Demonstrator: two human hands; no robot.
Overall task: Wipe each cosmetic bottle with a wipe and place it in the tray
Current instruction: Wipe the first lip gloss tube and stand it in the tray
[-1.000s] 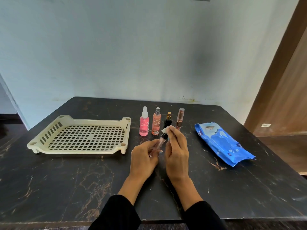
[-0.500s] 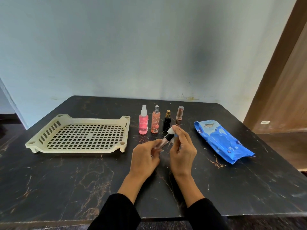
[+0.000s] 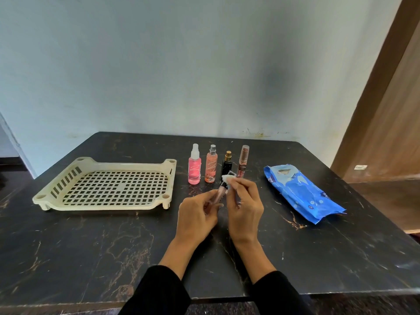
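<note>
My left hand (image 3: 198,215) grips the lower end of a slim pink tube with a black cap (image 3: 220,192), tilted up and to the right. My right hand (image 3: 246,206) pinches a small white wipe (image 3: 227,179) against the tube's cap. Behind the hands stand a pink spray bottle (image 3: 194,168), an orange spray bottle (image 3: 211,166), a black bottle with a gold cap (image 3: 226,165) and a slim brown tube (image 3: 243,160), in a row. The cream slotted tray (image 3: 56,204) lies to the left with nothing in it.
A blue pack of wipes (image 3: 302,192) lies flat on the right of the dark marble table (image 3: 91,246). A pale wall rises behind the table. A wooden door panel (image 3: 391,110) stands at the right.
The right hand has kept rubbing the wipe around the tube's cap end, shifting slightly. The view has shifted slightly. The left hand holds the tube in nearly the same spot.
</note>
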